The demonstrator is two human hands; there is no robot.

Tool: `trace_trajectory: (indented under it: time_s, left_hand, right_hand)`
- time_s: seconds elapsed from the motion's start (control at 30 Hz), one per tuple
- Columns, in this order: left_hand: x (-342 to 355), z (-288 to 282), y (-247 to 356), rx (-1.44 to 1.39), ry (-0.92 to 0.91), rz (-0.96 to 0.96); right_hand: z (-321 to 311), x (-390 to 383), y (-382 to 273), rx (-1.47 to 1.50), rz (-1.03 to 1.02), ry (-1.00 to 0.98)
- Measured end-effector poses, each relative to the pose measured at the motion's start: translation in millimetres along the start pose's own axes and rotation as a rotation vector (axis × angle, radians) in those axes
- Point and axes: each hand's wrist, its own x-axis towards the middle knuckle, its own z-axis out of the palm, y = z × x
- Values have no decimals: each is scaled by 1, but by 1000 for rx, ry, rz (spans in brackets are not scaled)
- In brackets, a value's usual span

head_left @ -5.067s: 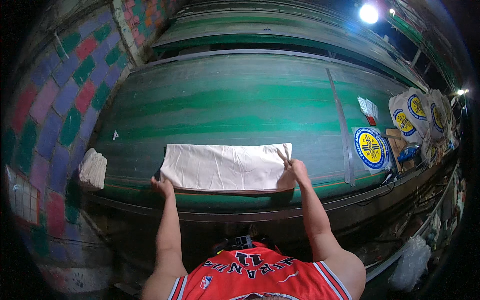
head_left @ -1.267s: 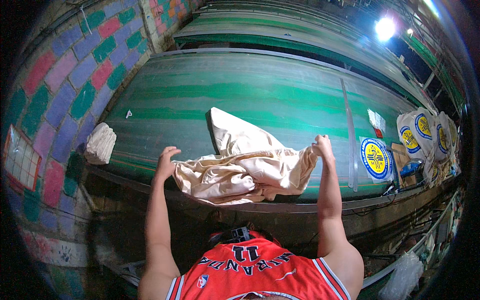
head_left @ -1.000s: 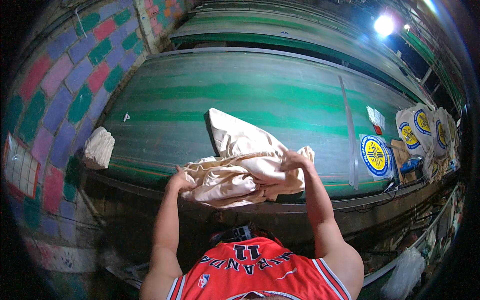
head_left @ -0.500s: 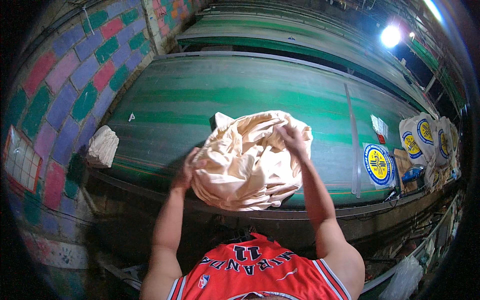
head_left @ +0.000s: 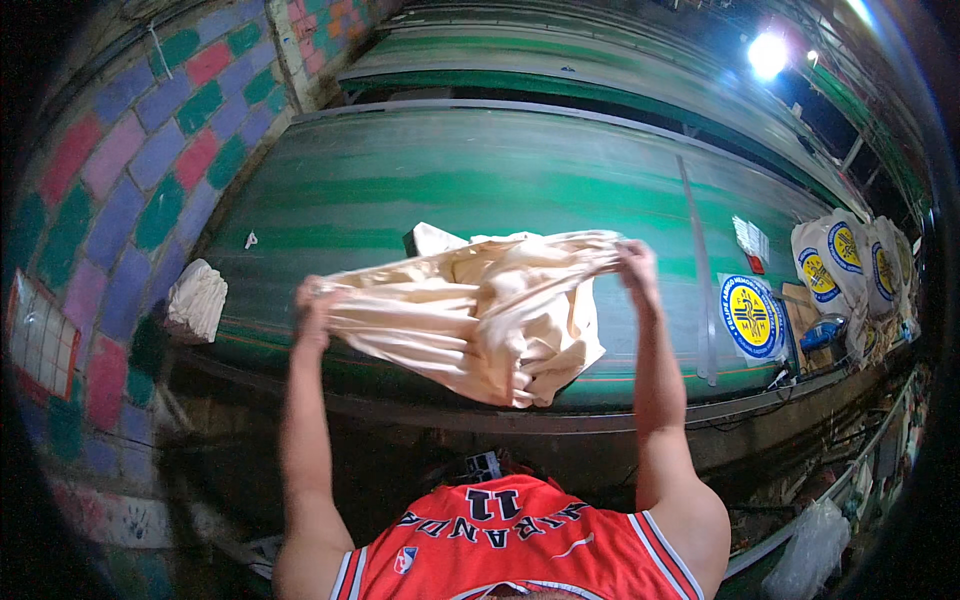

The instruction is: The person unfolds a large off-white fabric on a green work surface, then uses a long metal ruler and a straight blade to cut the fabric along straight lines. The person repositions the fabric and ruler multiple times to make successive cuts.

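A bunched cream cloth (head_left: 470, 320) lies over the front of the long green table (head_left: 300, 190), its upper edge stretched taut between my hands. My left hand (head_left: 315, 305) grips that edge at the left end, fingers closed on it. My right hand (head_left: 635, 262) is closed on the right end, raised a little farther back than the left. A pale corner of cloth on a dark patch shows behind the bunched part.
A folded stack of cream cloth (head_left: 195, 300) sits at the left end, near a painted block wall (head_left: 150, 160). Rightward are a metal straightedge (head_left: 700, 280), a round blue-and-yellow printed sheet (head_left: 750, 315), printed cloths (head_left: 840, 260), a blue object (head_left: 822, 330) on a board. Further green tables stand behind.
Half a second ago the cloth was a round heap with my hands in it; now my hands have moved apart, pulling its edge out wide. Earlier it lay as a flat folded strip.
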Motion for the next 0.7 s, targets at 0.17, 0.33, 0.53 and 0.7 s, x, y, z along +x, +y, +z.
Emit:
trace_trajectory:
  time_s: [0.17,0.33,0.53,0.7]
  left_hand:
    - [75,-132,-12,473,331,256]
    - [59,-96,-72,1520,323,-58]
    - [4,77,-84,707,-605,100]
    - [-40,167,-114,1005,-609,-66]
  right_hand:
    - [-158,31,11,147,-84,568]
    - [-157,8,65,-800,161,296]
    - [-43,-28,83,-1224,-245,144]
    - [44,-32,113,-1052,26,-313]
